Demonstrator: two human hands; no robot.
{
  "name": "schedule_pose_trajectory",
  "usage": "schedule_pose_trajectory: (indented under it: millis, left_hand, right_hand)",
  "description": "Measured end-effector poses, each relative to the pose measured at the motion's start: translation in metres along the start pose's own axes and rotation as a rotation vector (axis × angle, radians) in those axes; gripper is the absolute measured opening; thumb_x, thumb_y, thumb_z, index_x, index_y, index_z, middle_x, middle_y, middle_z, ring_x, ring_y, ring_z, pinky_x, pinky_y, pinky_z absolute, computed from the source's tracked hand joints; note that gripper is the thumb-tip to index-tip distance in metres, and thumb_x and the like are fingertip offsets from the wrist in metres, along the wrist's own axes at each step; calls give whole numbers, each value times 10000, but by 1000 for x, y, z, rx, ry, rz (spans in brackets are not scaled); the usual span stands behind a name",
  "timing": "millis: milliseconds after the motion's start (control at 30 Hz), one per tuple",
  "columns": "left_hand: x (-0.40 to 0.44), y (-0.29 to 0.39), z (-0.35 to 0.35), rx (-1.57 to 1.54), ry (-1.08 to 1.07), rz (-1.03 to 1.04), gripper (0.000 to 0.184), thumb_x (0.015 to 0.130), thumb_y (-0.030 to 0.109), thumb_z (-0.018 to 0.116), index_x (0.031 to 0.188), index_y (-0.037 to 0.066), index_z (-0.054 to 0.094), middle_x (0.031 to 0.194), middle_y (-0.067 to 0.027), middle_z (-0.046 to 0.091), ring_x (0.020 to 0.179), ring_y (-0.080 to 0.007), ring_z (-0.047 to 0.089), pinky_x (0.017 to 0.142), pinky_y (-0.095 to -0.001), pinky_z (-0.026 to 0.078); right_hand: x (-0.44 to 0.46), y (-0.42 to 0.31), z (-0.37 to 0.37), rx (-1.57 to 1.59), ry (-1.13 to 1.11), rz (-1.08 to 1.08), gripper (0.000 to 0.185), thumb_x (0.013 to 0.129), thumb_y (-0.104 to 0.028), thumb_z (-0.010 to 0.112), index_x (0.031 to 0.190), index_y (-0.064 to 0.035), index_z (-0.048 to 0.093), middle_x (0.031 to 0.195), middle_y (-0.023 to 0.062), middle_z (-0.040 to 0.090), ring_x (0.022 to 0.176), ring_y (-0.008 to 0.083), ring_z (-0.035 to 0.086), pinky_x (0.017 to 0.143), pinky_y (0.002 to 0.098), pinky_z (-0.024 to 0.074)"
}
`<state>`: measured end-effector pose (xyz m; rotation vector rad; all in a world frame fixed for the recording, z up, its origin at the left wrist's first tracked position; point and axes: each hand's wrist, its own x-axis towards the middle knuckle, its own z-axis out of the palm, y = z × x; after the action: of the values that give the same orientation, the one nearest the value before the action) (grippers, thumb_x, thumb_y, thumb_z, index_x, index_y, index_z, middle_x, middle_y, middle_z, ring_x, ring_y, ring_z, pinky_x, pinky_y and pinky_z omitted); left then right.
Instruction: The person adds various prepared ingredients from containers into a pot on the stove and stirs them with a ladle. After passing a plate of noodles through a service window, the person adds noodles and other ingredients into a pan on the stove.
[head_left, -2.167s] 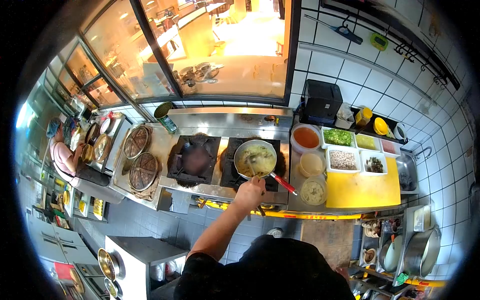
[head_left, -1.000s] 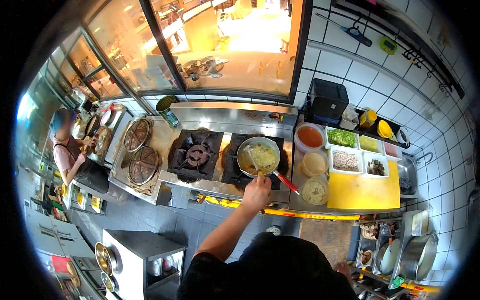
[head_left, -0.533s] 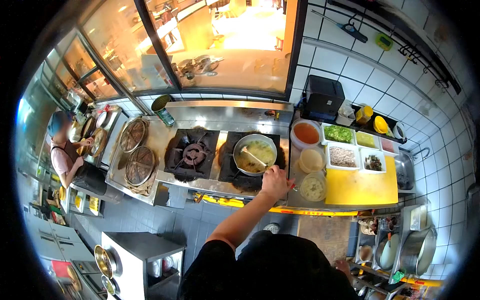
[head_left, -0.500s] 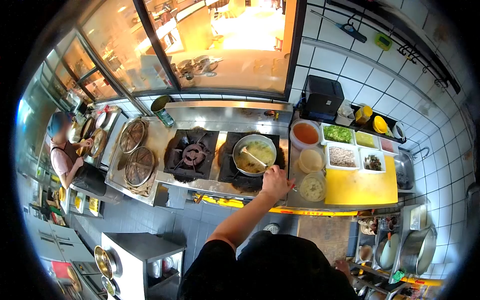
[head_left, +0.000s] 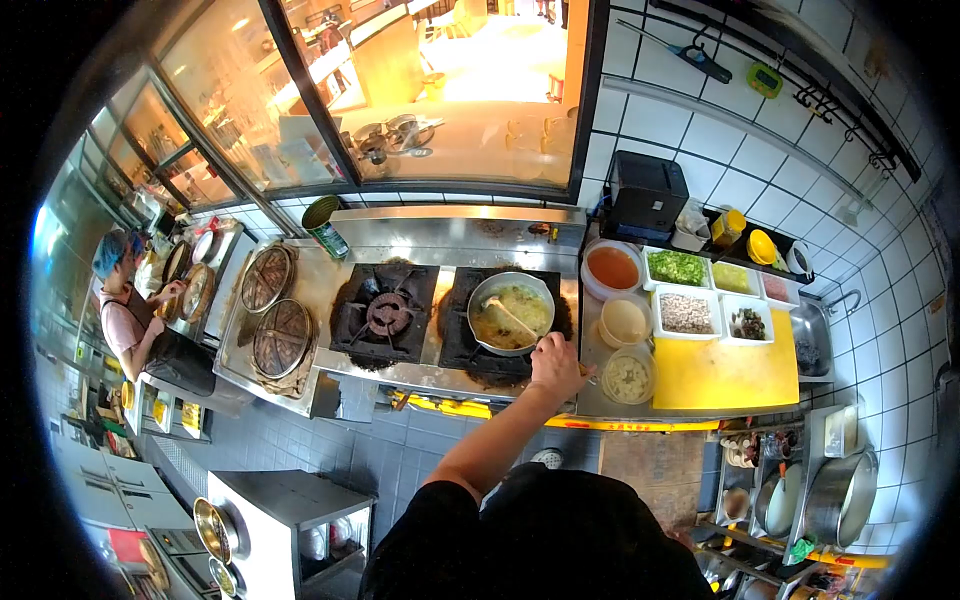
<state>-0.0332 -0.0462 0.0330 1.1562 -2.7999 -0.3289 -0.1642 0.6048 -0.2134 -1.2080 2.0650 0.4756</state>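
Note:
My left hand [head_left: 555,364] is closed over the handle of a metal pan [head_left: 544,289], covering nearly all of it. Yellowish food in liquid [head_left: 521,298] fills the pan, which sits on the right burner. A light wooden spoon [head_left: 515,319] leans in the food with its shaft running up to my left hand; whether the fingers also grip it is unclear. Low beside my dark shirt, only a sliver of my right hand [head_left: 682,540] shows, its fingers hidden.
An unlit left burner [head_left: 388,314] adjoins the pan. Right of it stand a tub of orange liquid [head_left: 612,271], a yellow board [head_left: 725,375] and white trays of chopped food [head_left: 686,313]. Two round grates [head_left: 282,338] lie left. A co-worker [head_left: 125,310] stands far left.
My left hand has moved right, from the spoon above the pan to the handle. The spoon has swung over and now leans toward the handle side. The left burner's glow or blur is gone.

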Motion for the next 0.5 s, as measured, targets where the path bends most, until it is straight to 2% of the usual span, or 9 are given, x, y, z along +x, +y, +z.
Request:
schedule_pose_trajectory:
  millis: [33, 133, 300, 367, 467, 500]
  left_hand:
    - [0, 1, -3, 5, -13, -4, 629, 820, 599, 689, 1014, 0, 683, 1087, -165, 549, 1064, -336, 578, 857, -446, 536]
    - [-1, 3, -8, 22, -37, -15, 646, 814, 619, 687, 1020, 6, 683, 1093, -157, 553, 1075, -332, 574, 866, -453, 524]
    - [-2, 4, -6, 65, -12, -14, 674, 818, 647, 662, 1033, 9, 685, 1099, -150, 557, 1061, -319, 568, 837, -453, 507]
    - [-2, 6, -7, 75, -12, -19, 687, 822, 660, 647, 1036, 8, 686, 1098, -151, 558, 1050, -315, 566, 825, -454, 497]
    - [-3, 6, -1, 77, 24, -30, 685, 834, 662, 630, 1030, 8, 688, 1092, -155, 558, 1036, -315, 563, 826, -452, 485]
    - [-3, 7, 0, 79, 32, -33, 683, 839, 659, 625, 1032, 7, 688, 1093, -157, 558, 1038, -318, 563, 832, -452, 483]
  right_hand:
    - [0, -1, 0, -13, 1, 1, 678, 796, -293, 752, 1390, -94, 491, 1276, 183, 611, 1197, 381, 551, 991, 494, 453]
    - [0, -5, 9, 426, 474, 81, 412, 833, -515, 606, 1139, -246, 671, 1012, 128, 690, 953, 382, 667, 742, 539, 528]
    - [-1, -11, -26, 312, 484, -11, 327, 825, -467, 631, 938, -160, 629, 910, 172, 677, 883, 421, 674, 679, 548, 529]
    - [-5, -19, -45, 529, 404, 77, 327, 831, -448, 629, 903, -129, 614, 894, 184, 672, 861, 424, 672, 670, 541, 528]
    - [-9, -35, -80, 963, 169, 315, 314, 849, -410, 615, 872, -96, 607, 872, 189, 667, 829, 408, 668, 669, 513, 522]
    - [-7, -34, -78, 1011, 148, 349, 306, 856, -393, 607, 849, -87, 603, 861, 191, 663, 817, 398, 667, 667, 501, 517]
